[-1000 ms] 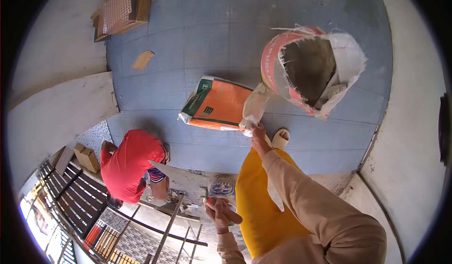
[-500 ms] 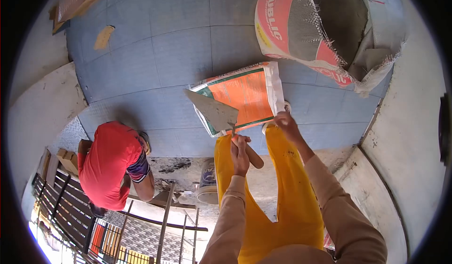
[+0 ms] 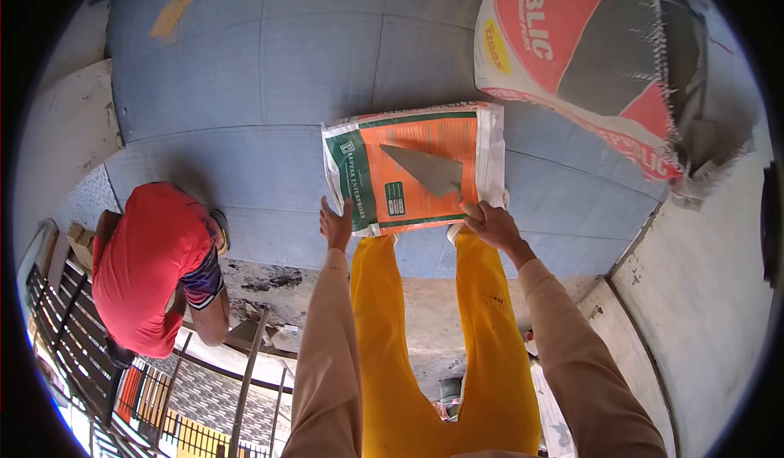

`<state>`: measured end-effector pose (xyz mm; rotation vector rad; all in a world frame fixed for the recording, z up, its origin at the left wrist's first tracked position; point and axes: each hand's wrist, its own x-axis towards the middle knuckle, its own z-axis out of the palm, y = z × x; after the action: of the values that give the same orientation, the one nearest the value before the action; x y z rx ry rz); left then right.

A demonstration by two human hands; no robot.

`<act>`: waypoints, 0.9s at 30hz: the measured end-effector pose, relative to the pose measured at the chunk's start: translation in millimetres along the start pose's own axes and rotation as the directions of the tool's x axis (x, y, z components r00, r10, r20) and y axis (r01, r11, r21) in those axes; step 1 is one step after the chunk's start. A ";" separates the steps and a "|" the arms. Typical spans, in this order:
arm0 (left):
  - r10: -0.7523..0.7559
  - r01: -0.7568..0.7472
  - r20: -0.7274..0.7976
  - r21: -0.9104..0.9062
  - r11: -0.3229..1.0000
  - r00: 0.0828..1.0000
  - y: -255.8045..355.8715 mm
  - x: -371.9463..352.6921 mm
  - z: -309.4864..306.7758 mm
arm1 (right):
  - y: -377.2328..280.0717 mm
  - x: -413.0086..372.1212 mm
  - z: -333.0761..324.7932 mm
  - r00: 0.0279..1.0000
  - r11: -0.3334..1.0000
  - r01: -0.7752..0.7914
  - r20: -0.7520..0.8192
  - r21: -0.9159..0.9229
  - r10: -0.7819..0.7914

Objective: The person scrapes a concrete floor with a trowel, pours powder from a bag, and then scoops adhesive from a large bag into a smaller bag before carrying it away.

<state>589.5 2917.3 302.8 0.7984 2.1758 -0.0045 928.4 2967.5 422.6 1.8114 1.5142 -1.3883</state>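
An orange, green and white bag (image 3: 384,180) with printed text lies in front of my feet. Over its face is a pointing trowel (image 3: 426,169), blade aimed to the upper left. My right hand (image 3: 492,226) is closed round the trowel's handle end, at the bag's lower right, and hides most of the handle. At the lower left corner of the bag is my left hand (image 3: 336,224), fingers apart and holding nothing, fingertips right at the edge.
Grey-blue tiles (image 3: 318,66) cover the floor. A large torn-open red and white sack (image 3: 563,50) stands upper right. To the left, a person in a red shirt (image 3: 151,270) bends low near metal railings (image 3: 249,376). A white wall (image 3: 702,270) bounds the right side.
The trowel has passed from my left hand to my right. My left hand has moved left to the bag's corner. The view has shifted, and the bag's left part is now uncovered.
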 end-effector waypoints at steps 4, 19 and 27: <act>0.110 -0.054 0.274 -0.202 0.978 0.955 2.1 54.2 22.0 | 40.8 41.8 15.2 0.997 0.992 -0.012 -0.078 -0.124 0.002; 0.799 -0.759 0.022 0.330 0.561 0.600 252.8 147.8 -24.4 | -50.0 6.2 77.7 0.953 0.809 0.005 -0.248 0.588 0.175; 0.743 -0.776 -0.231 -0.117 0.620 0.628 298.4 63.0 -50.8 | -89.9 -63.5 21.7 0.975 0.487 -0.116 0.005 0.866 0.224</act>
<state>686.7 3203.4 368.3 1.5913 1.7569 0.7395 843.2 2948.2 493.0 2.5307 0.5702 -2.2015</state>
